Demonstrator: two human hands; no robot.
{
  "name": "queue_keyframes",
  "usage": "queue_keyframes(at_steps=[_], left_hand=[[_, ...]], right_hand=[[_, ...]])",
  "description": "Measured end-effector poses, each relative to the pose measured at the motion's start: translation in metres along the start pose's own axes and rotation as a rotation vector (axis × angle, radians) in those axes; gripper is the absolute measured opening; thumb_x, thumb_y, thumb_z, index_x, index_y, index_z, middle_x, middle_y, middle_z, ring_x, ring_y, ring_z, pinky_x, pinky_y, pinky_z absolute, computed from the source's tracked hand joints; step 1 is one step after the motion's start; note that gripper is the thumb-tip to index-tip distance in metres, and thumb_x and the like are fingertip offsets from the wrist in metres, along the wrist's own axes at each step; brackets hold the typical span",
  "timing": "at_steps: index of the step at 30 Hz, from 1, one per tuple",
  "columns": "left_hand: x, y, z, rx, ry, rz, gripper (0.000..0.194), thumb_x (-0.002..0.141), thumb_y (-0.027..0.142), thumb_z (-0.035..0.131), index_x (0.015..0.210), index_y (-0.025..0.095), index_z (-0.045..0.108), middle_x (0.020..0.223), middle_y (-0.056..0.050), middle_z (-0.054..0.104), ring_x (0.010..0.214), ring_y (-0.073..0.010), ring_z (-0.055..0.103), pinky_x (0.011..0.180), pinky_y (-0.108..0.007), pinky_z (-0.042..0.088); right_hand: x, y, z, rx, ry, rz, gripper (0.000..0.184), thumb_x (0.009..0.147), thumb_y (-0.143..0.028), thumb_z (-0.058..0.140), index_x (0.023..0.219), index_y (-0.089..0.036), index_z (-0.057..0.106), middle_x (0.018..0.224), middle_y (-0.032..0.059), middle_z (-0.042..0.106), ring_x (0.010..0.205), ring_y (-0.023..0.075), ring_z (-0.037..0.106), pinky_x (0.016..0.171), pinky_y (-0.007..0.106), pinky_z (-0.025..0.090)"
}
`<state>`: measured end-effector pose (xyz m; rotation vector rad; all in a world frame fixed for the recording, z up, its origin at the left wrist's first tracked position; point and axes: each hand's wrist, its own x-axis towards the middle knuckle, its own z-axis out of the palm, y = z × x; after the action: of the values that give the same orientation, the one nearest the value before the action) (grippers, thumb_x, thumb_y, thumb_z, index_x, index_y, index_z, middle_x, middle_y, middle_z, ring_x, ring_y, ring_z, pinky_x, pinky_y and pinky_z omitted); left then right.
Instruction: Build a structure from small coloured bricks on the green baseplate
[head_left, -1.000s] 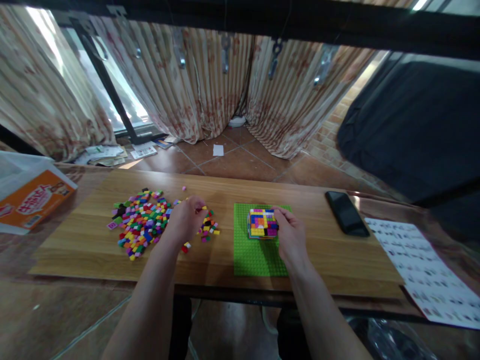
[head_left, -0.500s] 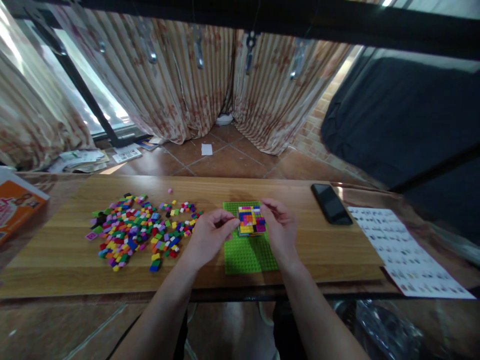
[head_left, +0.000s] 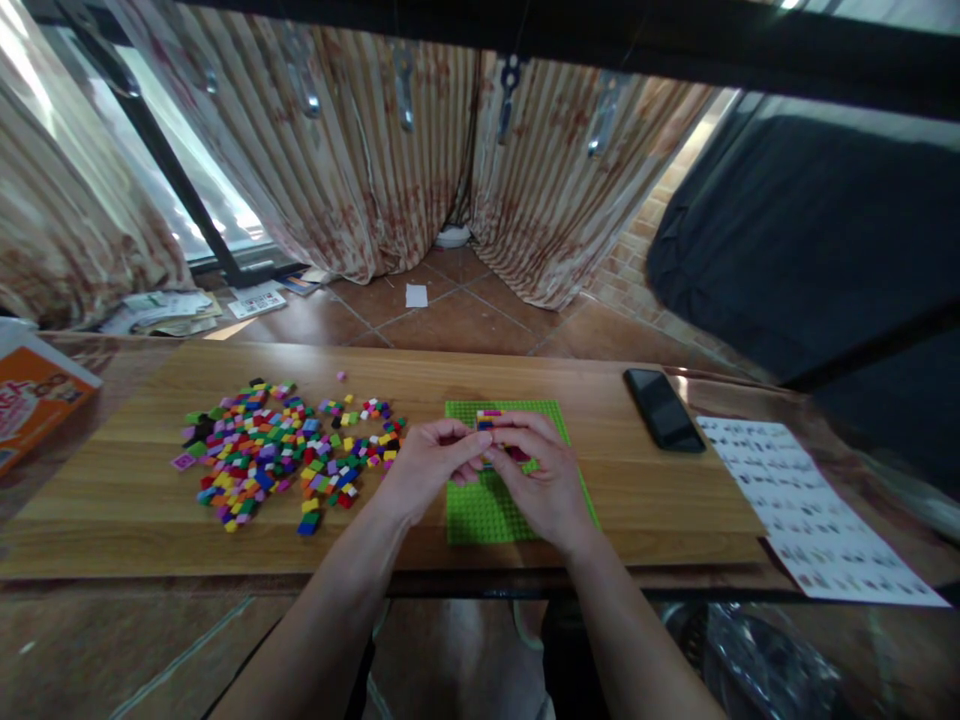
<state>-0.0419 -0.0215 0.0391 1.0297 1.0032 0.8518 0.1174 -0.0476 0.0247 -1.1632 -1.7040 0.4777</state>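
A green studded baseplate lies on the wooden table. On its upper part sits a low block of multicoloured toy bricks, now mostly covered by my hands. My left hand reaches in from the left with thumb and fingers pinched together. From the other side my right hand bends over the bricks, its thumb and fingertips meeting those of the left hand. Whatever small piece is between the fingertips is hidden.
Loose toy bricks spread over the table's left half. A black phone and a printed sheet lie to the right. At the far left stands an orange and white box. A dark bar crosses overhead with hanging metal pieces.
My right hand has moved left over the brick block, bringing its fingertips to my left hand's. My left hand has shifted slightly right. The block is now more covered.
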Motion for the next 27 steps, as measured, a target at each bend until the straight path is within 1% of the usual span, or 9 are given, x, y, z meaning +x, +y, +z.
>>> queue_keyframes(at_steps=[2,4,7,9,11,16,21,27], left_hand=[[0.002,-0.001,0.001,0.009,-0.011,0.000,0.039,0.066,0.050,0.077,0.067,0.014,0.062,0.057,0.001,0.061,0.047,-0.0075,0.053,0.050,-0.020,0.043],[0.004,-0.003,0.001,0.045,-0.017,0.016,0.041,0.072,0.053,0.071,0.065,0.014,0.060,0.055,0.001,0.060,0.047,-0.0078,0.052,0.049,-0.020,0.042],[0.009,-0.006,-0.002,0.128,0.061,0.066,0.042,0.078,0.054,0.063,0.063,0.015,0.059,0.054,0.000,0.059,0.046,-0.0081,0.051,0.047,-0.021,0.040],[0.011,-0.007,-0.005,0.170,0.127,0.089,0.038,0.079,0.050,0.061,0.064,0.016,0.058,0.055,0.001,0.059,0.046,-0.0080,0.050,0.047,-0.021,0.038],[0.013,-0.008,-0.008,0.200,0.149,0.095,0.033,0.079,0.046,0.061,0.064,0.016,0.058,0.055,0.001,0.058,0.047,-0.0079,0.049,0.047,-0.020,0.038],[0.014,-0.009,-0.008,0.233,0.121,0.076,0.028,0.076,0.041,0.062,0.064,0.016,0.059,0.056,0.001,0.057,0.048,-0.0083,0.048,0.048,-0.021,0.036],[0.013,-0.009,-0.004,0.230,0.097,0.064,0.025,0.073,0.040,0.064,0.066,0.016,0.060,0.056,0.002,0.057,0.048,-0.0086,0.048,0.049,-0.021,0.037],[0.012,-0.006,-0.002,0.233,0.072,0.062,0.024,0.072,0.039,0.063,0.064,0.017,0.059,0.054,0.002,0.055,0.047,-0.0087,0.046,0.048,-0.022,0.035]], right_hand=[[0.000,0.001,-0.002,-0.001,-0.016,-0.004,0.011,0.089,-0.025,0.064,0.095,-0.030,0.072,0.109,0.0045,0.067,0.106,0.0213,0.061,0.090,0.040,0.052],[0.000,0.004,-0.006,-0.012,-0.023,-0.007,0.011,0.089,-0.024,0.063,0.093,-0.029,0.072,0.107,0.0044,0.067,0.105,0.0212,0.060,0.091,0.041,0.051],[0.001,0.012,-0.012,-0.040,-0.003,0.026,0.010,0.088,-0.024,0.064,0.090,-0.028,0.073,0.104,0.0046,0.066,0.103,0.0215,0.061,0.092,0.042,0.050],[0.001,0.017,-0.016,-0.048,0.012,0.058,0.009,0.087,-0.025,0.065,0.089,-0.028,0.073,0.104,0.0046,0.065,0.102,0.0218,0.061,0.093,0.042,0.049],[0.000,0.022,-0.017,-0.042,0.008,0.074,0.008,0.086,-0.025,0.066,0.087,-0.028,0.074,0.105,0.0043,0.064,0.103,0.0218,0.060,0.094,0.043,0.049],[-0.002,0.025,-0.012,-0.048,-0.021,0.090,0.010,0.087,-0.026,0.066,0.089,-0.030,0.075,0.107,0.0039,0.064,0.105,0.0217,0.059,0.095,0.043,0.048],[-0.002,0.026,-0.012,-0.055,0.000,0.078,0.010,0.087,-0.025,0.066,0.088,-0.029,0.075,0.107,0.0041,0.064,0.104,0.0219,0.059,0.094,0.043,0.049],[-0.002,0.028,-0.011,-0.081,0.035,0.071,0.009,0.086,-0.026,0.067,0.087,-0.030,0.075,0.106,0.0038,0.065,0.103,0.0222,0.060,0.094,0.044,0.049]])
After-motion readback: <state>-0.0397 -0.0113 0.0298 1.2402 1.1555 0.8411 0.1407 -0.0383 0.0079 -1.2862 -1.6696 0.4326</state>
